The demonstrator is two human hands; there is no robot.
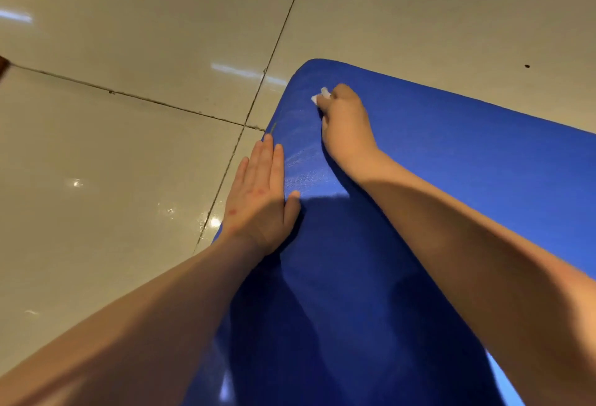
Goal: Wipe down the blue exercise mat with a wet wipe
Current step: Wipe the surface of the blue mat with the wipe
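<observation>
The blue exercise mat (451,154) lies flat on the tiled floor, its rounded far-left corner near the middle of the view. My right hand (346,118) is curled round a small white wet wipe (319,95) and holds it against the mat close to that corner. Only a bit of the wipe shows past my fingers. A damp sheen runs along the mat's left side below the wipe. My left hand (261,195) lies flat with straight fingers on the mat's left edge, partly over the floor.
Glossy beige floor tiles (129,147) with dark grout lines surround the mat to the left and beyond it. A brown object (4,65) peeks in at the far left edge.
</observation>
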